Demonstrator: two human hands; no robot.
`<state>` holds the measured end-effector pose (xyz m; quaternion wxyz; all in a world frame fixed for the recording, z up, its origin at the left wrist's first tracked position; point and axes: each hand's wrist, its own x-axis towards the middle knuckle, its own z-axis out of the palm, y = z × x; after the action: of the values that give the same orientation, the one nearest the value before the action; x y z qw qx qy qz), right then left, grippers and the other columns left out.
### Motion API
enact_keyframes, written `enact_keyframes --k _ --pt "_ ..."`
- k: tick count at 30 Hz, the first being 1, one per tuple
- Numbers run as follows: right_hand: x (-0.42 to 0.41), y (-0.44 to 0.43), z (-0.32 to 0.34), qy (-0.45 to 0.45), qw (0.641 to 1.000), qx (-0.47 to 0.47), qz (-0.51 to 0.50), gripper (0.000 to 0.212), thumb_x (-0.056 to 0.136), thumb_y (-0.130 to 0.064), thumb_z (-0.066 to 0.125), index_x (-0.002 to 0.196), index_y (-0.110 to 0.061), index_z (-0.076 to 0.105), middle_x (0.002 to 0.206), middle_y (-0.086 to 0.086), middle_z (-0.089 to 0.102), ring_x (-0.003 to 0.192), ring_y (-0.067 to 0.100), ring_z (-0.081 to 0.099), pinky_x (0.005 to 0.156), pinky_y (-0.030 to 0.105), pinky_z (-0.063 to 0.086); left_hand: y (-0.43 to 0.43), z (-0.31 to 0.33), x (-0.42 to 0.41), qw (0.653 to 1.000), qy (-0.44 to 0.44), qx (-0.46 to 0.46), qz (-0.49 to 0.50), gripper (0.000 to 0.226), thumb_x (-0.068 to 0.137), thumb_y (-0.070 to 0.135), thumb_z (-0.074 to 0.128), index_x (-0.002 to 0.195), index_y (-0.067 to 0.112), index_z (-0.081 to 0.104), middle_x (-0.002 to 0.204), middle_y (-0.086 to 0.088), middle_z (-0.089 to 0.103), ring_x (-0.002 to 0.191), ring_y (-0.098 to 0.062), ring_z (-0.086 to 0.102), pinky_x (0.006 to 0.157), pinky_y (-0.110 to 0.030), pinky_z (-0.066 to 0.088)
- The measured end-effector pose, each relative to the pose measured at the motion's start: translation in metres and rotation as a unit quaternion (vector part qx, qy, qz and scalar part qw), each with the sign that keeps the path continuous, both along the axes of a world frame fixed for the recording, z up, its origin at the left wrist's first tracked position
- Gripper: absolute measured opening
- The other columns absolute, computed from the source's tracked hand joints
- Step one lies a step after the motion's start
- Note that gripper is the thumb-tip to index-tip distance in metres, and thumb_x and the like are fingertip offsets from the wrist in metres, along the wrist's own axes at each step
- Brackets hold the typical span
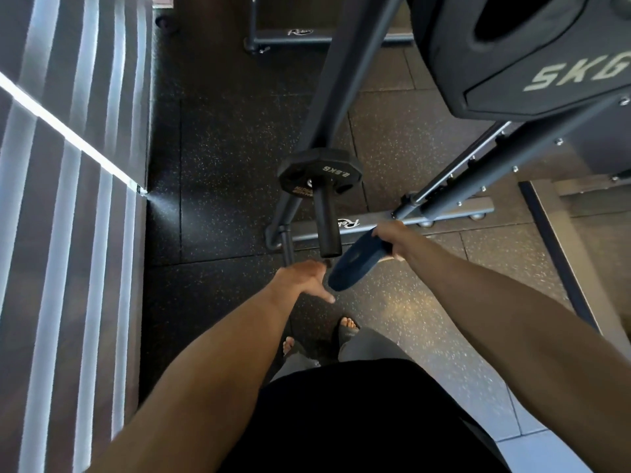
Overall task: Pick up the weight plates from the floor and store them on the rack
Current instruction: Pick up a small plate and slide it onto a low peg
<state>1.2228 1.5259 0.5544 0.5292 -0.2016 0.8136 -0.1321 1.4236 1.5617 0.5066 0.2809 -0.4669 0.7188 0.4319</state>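
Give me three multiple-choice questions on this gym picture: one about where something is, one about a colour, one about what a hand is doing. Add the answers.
1. Where is the 2.5KG plate? A in a box; B on the rack peg; C on a chair.
2. What colour is the held plate? A dark blue-black; B red; C yellow.
3. What is the right hand doing? A hanging empty; B pointing; C gripping the held plate.
Answers: 1 B, the peg passes through its hole. 2 A, it looks dark, nearly navy. 3 C, its fingers curl round the plate's upper edge.
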Motion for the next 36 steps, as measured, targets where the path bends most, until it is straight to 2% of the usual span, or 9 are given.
enact_keyframes --k 3,6,9,15,20,25,29,32,36 --pt "0.005 0.002 0.005 -0.049 0.999 0.021 -0.009 0.015 0.095 0.006 0.044 0.091 -0.003 0.055 0.076 0.016 0.062 0.060 0.028 0.063 0.035 0.032 0.051 0.015 0.004 -0.006 0.993 0.038 -0.114 -0.014 0.085 0.078 0.064 0.069 0.139 0.010 0.045 0.133 -0.011 0.060 0.119 -0.032 0.060 0.098 -0.043 0.050" --pt "0.010 0.004 0.008 -0.075 0.997 0.025 -0.019 0.015 0.094 0.007 0.043 0.087 -0.002 0.053 0.069 0.016 0.064 0.051 0.028 0.066 0.031 0.032 0.049 0.029 0.007 -0.003 0.969 0.107 -0.221 0.020 0.048 0.091 0.038 0.066 0.126 0.006 0.057 0.118 -0.013 0.069 0.104 -0.030 0.069 0.091 -0.040 0.055" --pt "0.013 0.008 0.019 -0.099 0.994 0.037 0.002 0.015 0.094 0.005 0.047 0.102 0.001 0.058 0.059 0.017 0.069 0.045 0.028 0.069 0.035 0.035 0.052 0.037 0.015 0.008 0.964 0.127 -0.231 0.044 0.035 0.093 0.025 0.065 0.120 0.003 0.062 0.111 -0.015 0.072 0.099 -0.030 0.071 0.088 -0.040 0.057" --pt "0.023 0.018 0.038 -0.142 0.987 0.066 0.035 0.030 0.098 -0.001 0.042 0.125 0.008 0.050 0.096 0.028 0.070 0.061 0.038 0.073 0.043 0.040 0.057 0.038 0.037 0.030 0.966 0.131 -0.222 0.026 0.027 0.096 0.025 0.060 0.110 0.003 0.063 0.092 -0.011 0.071 0.081 -0.026 0.071 0.069 -0.026 0.051" --pt "0.027 0.026 0.043 -0.167 0.985 0.052 -0.001 0.021 0.102 -0.005 0.040 0.110 0.008 0.055 0.080 0.026 0.071 0.054 0.034 0.072 0.041 0.038 0.057 0.032 0.039 0.036 0.972 0.108 -0.208 0.031 0.023 0.097 0.025 0.059 0.099 0.002 0.064 0.084 -0.010 0.068 0.068 -0.022 0.064 0.069 -0.029 0.054" --pt "0.029 0.030 0.034 -0.201 0.977 0.020 -0.063 0.024 0.101 -0.006 0.036 0.090 0.002 0.057 0.062 0.019 0.070 0.049 0.025 0.070 0.046 0.032 0.059 0.001 0.037 0.048 0.968 0.082 -0.227 0.066 0.025 0.096 0.023 0.060 0.108 0.003 0.064 0.097 -0.015 0.071 0.082 -0.028 0.070 0.078 -0.040 0.059" --pt "0.031 0.022 0.034 -0.265 0.956 -0.020 -0.127 0.017 0.101 -0.009 0.038 0.104 0.002 0.051 0.087 0.023 0.069 0.066 0.028 0.071 0.052 0.035 0.061 -0.023 0.040 0.046 0.966 0.078 -0.221 0.112 0.027 0.095 0.020 0.063 0.116 0.003 0.064 0.099 -0.014 0.071 0.083 -0.025 0.070 0.078 -0.037 0.059" --pt "0.033 0.006 0.043 -0.318 0.929 -0.080 -0.171 0.014 0.102 -0.011 0.044 0.105 0.000 0.051 0.102 0.026 0.065 0.082 0.034 0.069 0.056 0.040 0.063 -0.044 0.044 0.040 0.958 0.079 -0.216 0.168 0.025 0.095 0.012 0.062 0.117 0.000 0.063 0.093 -0.014 0.069 0.070 -0.019 0.066 0.062 -0.023 0.053" --pt "0.037 -0.022 0.049 -0.314 0.930 -0.114 -0.156 0.020 0.103 -0.011 0.045 0.112 0.005 0.054 0.101 0.029 0.067 0.084 0.036 0.071 0.061 0.041 0.062 -0.074 0.059 0.029 0.938 0.070 -0.265 0.210 0.031 0.094 0.009 0.064 0.124 0.001 0.060 0.111 -0.016 0.068 0.093 -0.026 0.067 0.083 -0.031 0.053"
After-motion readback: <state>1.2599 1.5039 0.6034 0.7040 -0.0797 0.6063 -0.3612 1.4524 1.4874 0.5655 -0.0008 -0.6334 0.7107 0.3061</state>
